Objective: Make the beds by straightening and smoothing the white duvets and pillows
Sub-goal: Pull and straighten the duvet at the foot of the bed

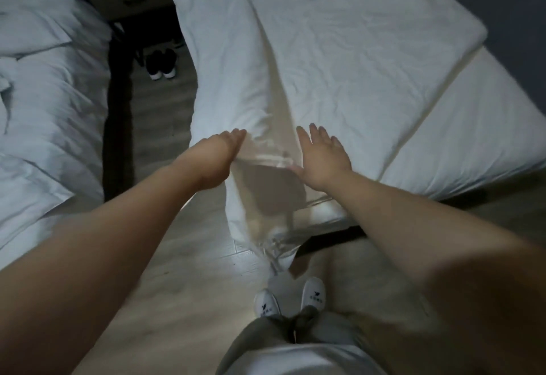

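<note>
Lying between and under both hands, left hand (220,153) and right hand (323,154) spread flat: duvet (339,58).

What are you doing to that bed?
A person is making a bed. Both hands, the left hand and right hand, are open and flat at the corner of the white duvet, which hangs toward the floor. The duvet is wrinkled. Another rumpled bed sits to the left.
</note>
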